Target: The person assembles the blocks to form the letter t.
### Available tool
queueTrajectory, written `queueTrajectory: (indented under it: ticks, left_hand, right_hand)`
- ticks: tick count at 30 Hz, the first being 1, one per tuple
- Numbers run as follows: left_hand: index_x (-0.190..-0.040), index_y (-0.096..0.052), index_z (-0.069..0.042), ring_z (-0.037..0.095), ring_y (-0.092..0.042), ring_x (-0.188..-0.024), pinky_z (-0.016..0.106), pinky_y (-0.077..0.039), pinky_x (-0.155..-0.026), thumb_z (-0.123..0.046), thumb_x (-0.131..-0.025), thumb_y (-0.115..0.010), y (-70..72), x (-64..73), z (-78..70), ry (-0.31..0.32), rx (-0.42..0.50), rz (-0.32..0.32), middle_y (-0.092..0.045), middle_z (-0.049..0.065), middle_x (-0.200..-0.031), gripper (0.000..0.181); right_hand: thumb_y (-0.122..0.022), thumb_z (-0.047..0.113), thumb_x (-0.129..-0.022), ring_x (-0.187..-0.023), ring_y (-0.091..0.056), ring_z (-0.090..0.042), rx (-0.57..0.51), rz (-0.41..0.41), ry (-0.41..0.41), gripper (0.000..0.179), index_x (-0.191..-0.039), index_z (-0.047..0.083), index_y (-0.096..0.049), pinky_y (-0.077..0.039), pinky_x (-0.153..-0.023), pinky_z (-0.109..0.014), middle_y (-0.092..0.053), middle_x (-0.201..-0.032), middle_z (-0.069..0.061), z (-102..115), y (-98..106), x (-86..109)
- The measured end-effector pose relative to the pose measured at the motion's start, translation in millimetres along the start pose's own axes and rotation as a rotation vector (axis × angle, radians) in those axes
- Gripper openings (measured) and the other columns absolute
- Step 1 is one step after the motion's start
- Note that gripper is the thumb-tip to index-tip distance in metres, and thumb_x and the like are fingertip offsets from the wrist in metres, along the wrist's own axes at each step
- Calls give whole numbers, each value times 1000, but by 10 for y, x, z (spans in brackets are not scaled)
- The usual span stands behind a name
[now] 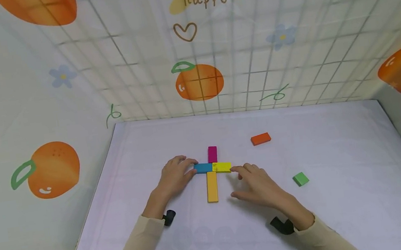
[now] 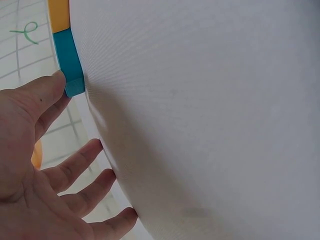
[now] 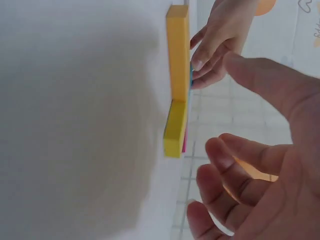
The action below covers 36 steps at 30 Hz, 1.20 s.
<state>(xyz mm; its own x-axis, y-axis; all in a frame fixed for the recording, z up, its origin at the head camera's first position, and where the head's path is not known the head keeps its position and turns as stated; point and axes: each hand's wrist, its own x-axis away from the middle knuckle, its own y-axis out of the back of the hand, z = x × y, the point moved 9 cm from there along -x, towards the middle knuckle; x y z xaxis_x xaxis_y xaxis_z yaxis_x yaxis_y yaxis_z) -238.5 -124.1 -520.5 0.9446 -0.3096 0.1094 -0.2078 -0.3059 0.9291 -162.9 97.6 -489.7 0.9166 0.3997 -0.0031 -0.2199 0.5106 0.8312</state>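
Observation:
Four-armed and flat on the white table, a cross of blocks lies between the hands. Its left arm is a blue block, its right a bright yellow block, its top a magenta block; a longer orange-yellow block points toward the person. My left hand pinches the outer end of the blue block between thumb and index finger; the other fingers are spread, tips at the table. Beside the yellow block's outer end, my right hand holds nothing, fingers loosely bent, thumb apart; fingertip contact is unclear.
A red-orange block lies at the back right of the cross. Farther right is a small green block. Printed cloth walls rise behind and at both sides of the table.

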Motion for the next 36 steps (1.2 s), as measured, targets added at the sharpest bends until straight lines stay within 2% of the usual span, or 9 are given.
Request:
queueTrajectory:
  ticks: [8,13,18,28,36]
  left_hand:
    - [-133,-63,-30,35,-39,-136,59,-31,-110,-36,-98,-64,9,7,-9,-4,2,3,-48,13,-146,35]
    - [-133,-63,-30,34,-39,-137,59,-31,-111,-37,-99,-64,1,8,-7,2,-4,7,-47,12,-147,35]
    - [-133,-63,-30,35,-39,-136,59,-30,-111,-36,-99,-64,4,11,-9,3,-1,7,-47,13,-147,35]
    - [-132,-63,-29,35,-39,-136,60,-31,-110,-35,-99,-64,14,3,-22,-13,6,-5,-48,13,-146,34]
    - [-132,-64,-29,36,-39,-136,60,-30,-110,-35,-99,-65,24,16,-26,0,17,-1,-48,14,-146,34]
  right_hand:
    - [-86,34,-79,-89,-50,-12,-34,-28,-29,67,-136,13,-58,-44,-80,-36,-58,-99,3,-213,48,170]
    - [-86,32,-80,-86,-49,-12,-20,-71,1,64,-134,11,-59,-44,-77,-36,-59,-98,1,-298,97,276]
    - [-85,27,-81,-85,-51,-13,-47,-129,24,58,-131,9,-61,-44,-76,-36,-59,-96,1,-378,198,377]
    - [-83,20,-84,-88,-56,-22,-141,-190,30,42,-121,10,-66,-48,-75,-35,-61,-98,-3,-574,435,551]
    - [-83,15,-83,-87,-56,-22,-131,-211,27,39,-119,9,-67,-49,-73,-35,-61,-99,-5,-775,604,686]
